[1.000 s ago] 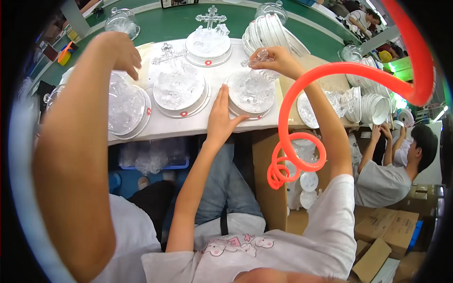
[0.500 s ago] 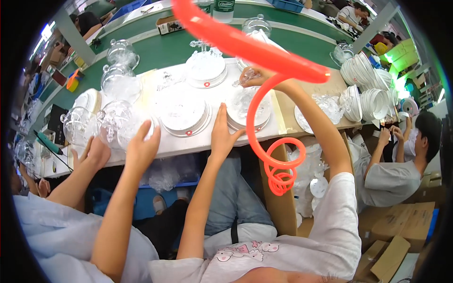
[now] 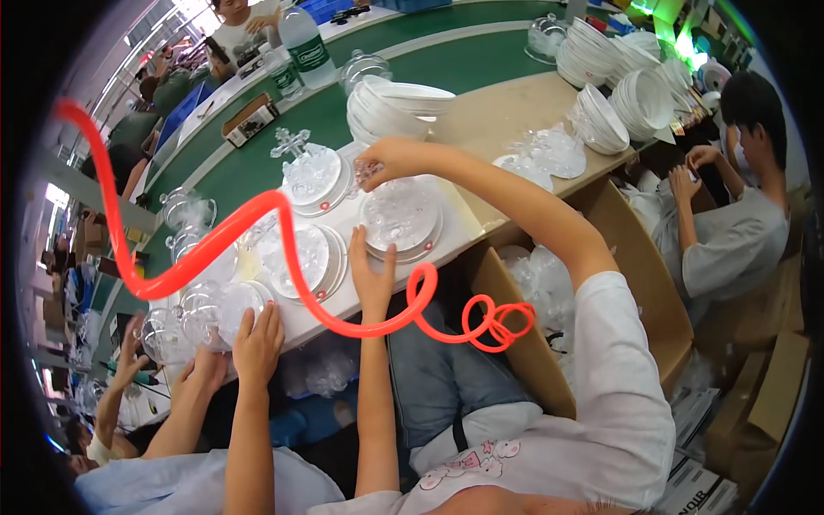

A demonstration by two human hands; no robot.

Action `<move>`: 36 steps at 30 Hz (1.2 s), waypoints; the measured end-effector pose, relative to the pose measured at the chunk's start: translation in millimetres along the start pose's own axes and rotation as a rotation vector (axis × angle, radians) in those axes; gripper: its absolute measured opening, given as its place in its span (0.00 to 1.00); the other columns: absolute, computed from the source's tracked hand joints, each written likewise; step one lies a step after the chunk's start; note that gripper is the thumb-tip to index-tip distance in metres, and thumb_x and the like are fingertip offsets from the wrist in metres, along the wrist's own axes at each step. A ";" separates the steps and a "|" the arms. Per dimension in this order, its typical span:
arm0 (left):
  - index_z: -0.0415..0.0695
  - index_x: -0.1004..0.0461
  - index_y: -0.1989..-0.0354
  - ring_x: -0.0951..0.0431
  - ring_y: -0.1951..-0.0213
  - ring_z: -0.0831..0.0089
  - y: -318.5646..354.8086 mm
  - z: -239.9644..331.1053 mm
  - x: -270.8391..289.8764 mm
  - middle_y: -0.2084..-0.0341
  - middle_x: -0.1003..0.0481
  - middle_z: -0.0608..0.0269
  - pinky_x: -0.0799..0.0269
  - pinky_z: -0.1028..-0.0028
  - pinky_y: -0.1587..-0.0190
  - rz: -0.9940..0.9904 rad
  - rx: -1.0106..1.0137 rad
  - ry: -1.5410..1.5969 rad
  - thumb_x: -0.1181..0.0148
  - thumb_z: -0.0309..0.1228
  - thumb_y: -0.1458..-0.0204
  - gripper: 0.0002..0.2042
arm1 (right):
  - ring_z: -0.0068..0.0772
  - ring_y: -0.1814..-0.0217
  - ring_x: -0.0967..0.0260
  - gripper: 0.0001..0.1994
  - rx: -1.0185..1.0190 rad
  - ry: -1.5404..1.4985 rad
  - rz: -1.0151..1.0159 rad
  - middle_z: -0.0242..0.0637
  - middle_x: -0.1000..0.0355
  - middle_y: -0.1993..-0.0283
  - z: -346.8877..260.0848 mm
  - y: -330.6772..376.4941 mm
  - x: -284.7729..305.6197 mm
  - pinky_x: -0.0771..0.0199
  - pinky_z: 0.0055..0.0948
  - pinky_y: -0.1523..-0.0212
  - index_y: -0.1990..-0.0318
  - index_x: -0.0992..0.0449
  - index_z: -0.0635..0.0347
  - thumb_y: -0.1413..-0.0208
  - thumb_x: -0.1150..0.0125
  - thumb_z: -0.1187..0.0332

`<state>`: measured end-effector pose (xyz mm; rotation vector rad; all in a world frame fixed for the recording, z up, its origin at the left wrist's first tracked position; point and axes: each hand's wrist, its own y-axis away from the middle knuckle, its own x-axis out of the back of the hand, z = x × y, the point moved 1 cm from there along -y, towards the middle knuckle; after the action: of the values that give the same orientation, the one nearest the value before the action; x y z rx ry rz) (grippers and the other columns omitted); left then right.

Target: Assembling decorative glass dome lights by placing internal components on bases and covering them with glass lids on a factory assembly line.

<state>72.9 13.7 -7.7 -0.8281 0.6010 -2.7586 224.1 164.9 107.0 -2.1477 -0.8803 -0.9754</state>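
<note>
My left hand (image 3: 374,279) rests with spread fingers against the near edge of a white round base (image 3: 427,246), which carries a clear patterned disc (image 3: 400,215). Over the far left side of that base, my right hand (image 3: 384,163) is closed on a clear faceted plastic piece (image 3: 367,174); its exact shape is partly hidden by the fingers. Left of my left hand stands another white round base (image 3: 333,273) with a clear top. Behind it, a third base (image 3: 339,190) holds a clear disc and a clear cross-shaped ornament (image 3: 290,143).
A red coiled hose (image 3: 352,328) hangs across the view. On the left, a co-worker's hands (image 3: 257,339) touch a round piece beside clear domes (image 3: 202,307). White bowls (image 3: 386,107) stand behind my right hand, with more stacks (image 3: 639,99) farther right. A cardboard box (image 3: 639,318) sits below.
The view has swung to the right, and the hose now hangs across the middle. My left hand stays at the base; my right hand remains above it with the clear piece.
</note>
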 end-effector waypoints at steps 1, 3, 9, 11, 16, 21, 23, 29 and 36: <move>0.34 0.42 0.43 0.43 0.40 0.53 0.6 1.8 -2.5 0.43 0.41 0.44 0.48 0.64 0.39 0.020 -0.007 0.012 0.37 0.37 0.53 0.32 | 0.44 0.66 0.28 0.16 0.017 -0.022 -0.013 0.43 0.25 0.67 1.2 1.1 1.3 0.31 0.36 0.65 0.66 0.25 0.57 0.58 0.35 0.57; 0.34 0.42 0.43 0.42 0.40 0.53 0.8 4.8 -6.6 0.43 0.41 0.44 0.48 0.64 0.39 0.010 0.005 0.031 0.37 0.36 0.54 0.32 | 0.45 0.65 0.28 0.16 0.025 -0.047 -0.042 0.43 0.26 0.67 2.9 0.9 1.4 0.31 0.37 0.64 0.66 0.25 0.57 0.59 0.35 0.56; 0.34 0.43 0.42 0.41 0.41 0.59 0.8 3.0 0.6 0.44 0.41 0.47 0.48 0.67 0.39 0.015 0.094 0.111 0.35 0.35 0.54 0.33 | 0.45 0.53 0.31 0.29 -0.105 -0.101 -0.003 0.45 0.28 0.56 -1.7 7.9 -3.9 0.32 0.36 0.54 0.50 0.33 0.54 0.61 0.33 0.56; 0.34 0.43 0.42 0.41 0.42 0.59 1.8 2.8 -0.6 0.44 0.41 0.48 0.47 0.66 0.40 0.028 0.104 0.132 0.35 0.36 0.55 0.34 | 0.44 0.47 0.34 0.34 -0.123 -0.257 0.043 0.46 0.31 0.51 6.1 21.2 -3.7 0.33 0.35 0.50 0.44 0.36 0.54 0.61 0.32 0.57; 0.36 0.44 0.40 0.40 0.42 0.61 -0.2 1.1 -2.5 0.43 0.42 0.49 0.46 0.66 0.39 -0.005 0.083 0.085 0.36 0.35 0.53 0.33 | 0.45 0.47 0.34 0.40 -0.079 -0.201 0.026 0.46 0.31 0.50 24.7 51.4 -7.2 0.35 0.35 0.47 0.39 0.43 0.55 0.63 0.29 0.62; 0.36 0.44 0.40 0.40 0.42 0.62 0.8 3.7 -2.1 0.43 0.42 0.50 0.46 0.67 0.40 -0.010 0.089 0.091 0.36 0.34 0.53 0.33 | 0.44 0.56 0.29 0.36 -0.068 -0.193 0.034 0.46 0.27 0.57 27.0 46.9 -6.7 0.30 0.35 0.53 0.41 0.41 0.56 0.60 0.32 0.64; 0.37 0.45 0.39 0.41 0.42 0.62 0.8 3.0 -4.5 0.43 0.42 0.50 0.46 0.67 0.40 -0.011 0.084 0.088 0.36 0.34 0.53 0.34 | 0.45 0.57 0.28 0.33 -0.136 -0.253 0.010 0.49 0.27 0.57 27.8 49.0 -5.6 0.29 0.36 0.57 0.44 0.38 0.54 0.62 0.32 0.65; 0.34 0.44 0.40 0.41 0.41 0.56 -1.6 4.4 5.1 0.44 0.41 0.45 0.49 0.65 0.39 -0.002 0.073 0.073 0.35 0.37 0.55 0.36 | 0.44 0.60 0.28 0.32 -0.124 -0.260 0.045 0.51 0.28 0.59 26.1 50.7 -11.6 0.29 0.36 0.57 0.42 0.41 0.53 0.56 0.34 0.63; 0.32 0.44 0.41 0.41 0.41 0.56 -6.2 13.3 5.0 0.44 0.41 0.44 0.48 0.65 0.39 -0.041 0.111 0.034 0.35 0.36 0.56 0.35 | 0.47 0.57 0.29 0.33 -0.170 -0.209 0.050 0.53 0.28 0.58 27.9 53.8 -15.3 0.30 0.36 0.56 0.42 0.43 0.53 0.56 0.34 0.63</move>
<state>75.8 13.5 7.5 -0.7787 0.4369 -2.8185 268.6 149.1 66.0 -2.4391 -0.8629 -0.8379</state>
